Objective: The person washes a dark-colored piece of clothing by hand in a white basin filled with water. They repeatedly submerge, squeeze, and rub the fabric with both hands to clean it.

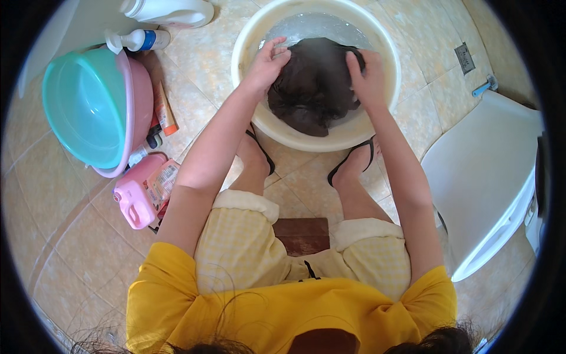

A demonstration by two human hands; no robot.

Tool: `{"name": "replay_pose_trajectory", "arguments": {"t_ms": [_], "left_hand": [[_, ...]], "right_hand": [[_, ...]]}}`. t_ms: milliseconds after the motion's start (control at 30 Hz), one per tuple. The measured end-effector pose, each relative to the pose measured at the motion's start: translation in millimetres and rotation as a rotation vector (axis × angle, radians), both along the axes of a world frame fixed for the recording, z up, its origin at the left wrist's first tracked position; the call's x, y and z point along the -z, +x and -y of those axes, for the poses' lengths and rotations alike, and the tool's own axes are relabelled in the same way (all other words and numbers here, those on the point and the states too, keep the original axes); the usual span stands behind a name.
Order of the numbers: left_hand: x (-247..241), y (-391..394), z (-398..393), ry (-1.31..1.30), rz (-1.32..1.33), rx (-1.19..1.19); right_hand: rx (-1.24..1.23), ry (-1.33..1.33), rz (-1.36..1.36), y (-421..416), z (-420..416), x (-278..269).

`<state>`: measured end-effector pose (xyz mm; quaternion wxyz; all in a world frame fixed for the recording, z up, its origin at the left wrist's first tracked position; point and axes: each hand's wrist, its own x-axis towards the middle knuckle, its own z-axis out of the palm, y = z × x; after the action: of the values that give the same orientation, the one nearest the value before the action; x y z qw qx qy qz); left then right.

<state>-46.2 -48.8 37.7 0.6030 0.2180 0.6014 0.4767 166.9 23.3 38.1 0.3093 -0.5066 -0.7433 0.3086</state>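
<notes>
A cream-coloured plastic basin (pixel 305 144) stands on the tiled floor and holds water with some bubbles at its far side. A bunched dark brown or black cloth (pixel 309 84) lies in it, partly in the water. My left hand (pixel 269 62) is at the cloth's left edge, fingers bent and apart, the fingertips near or touching the fabric. On the right side my right hand (pixel 368 75) has its thumb and fingers around a dark strap or fold of the cloth. Parts of its fingers are hidden behind the hand and fabric.
At left are nested teal (pixel 84 110) and pink basins (pixel 143 106), an orange-capped tube (pixel 164 110), a pink jug (pixel 139 194), a pump bottle (pixel 150 40) and a white bottle (pixel 177 12). A white toilet (pixel 482 177) stands right, a floor drain (pixel 464 58) beyond, a brown stool (pixel 305 234) beneath me.
</notes>
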Motion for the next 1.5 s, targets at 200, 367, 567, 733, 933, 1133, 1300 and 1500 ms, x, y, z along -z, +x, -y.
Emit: {"name": "replay_pose_trajectory", "arguments": {"t_ms": [200, 367, 567, 733, 933, 1133, 1300, 1500], "left_hand": [[4.4, -11.2, 9.2, -0.114, -0.330, 0.440], [-2.7, -4.8, 13.5, 0.042, -0.399, 0.507], [-38.8, 11.4, 15.0, 0.301, -0.577, 0.474], [-54.3, 18.0, 11.5, 0.533, -0.786, 0.481], [-43.7, 5.9, 7.3, 0.328, -0.920, 0.548], [-13.8, -3.6, 15.3, 0.336, -1.084, 0.719], [-2.0, 0.0, 15.6, 0.404, -0.832, 0.704], [-21.0, -1.1, 17.2, -0.028, -0.196, 0.348]], "right_hand": [[-0.172, -0.038, 0.097, 33.5, 6.6, -8.1], [-0.285, -0.098, 0.325, 27.0, 13.9, -34.9], [-0.332, 0.076, 0.165, 11.2, 4.9, -54.9], [-0.463, -0.065, 0.168, 11.2, 6.6, -44.0], [-0.436, -0.186, 0.110, 13.0, 14.0, -71.1], [-0.627, -0.089, -0.094, -6.6, 33.9, -110.5], [-0.578, -0.255, -0.112, -16.1, 37.9, -134.7], [0.095, -0.117, -0.016, 3.5, -19.1, -70.4]]}}
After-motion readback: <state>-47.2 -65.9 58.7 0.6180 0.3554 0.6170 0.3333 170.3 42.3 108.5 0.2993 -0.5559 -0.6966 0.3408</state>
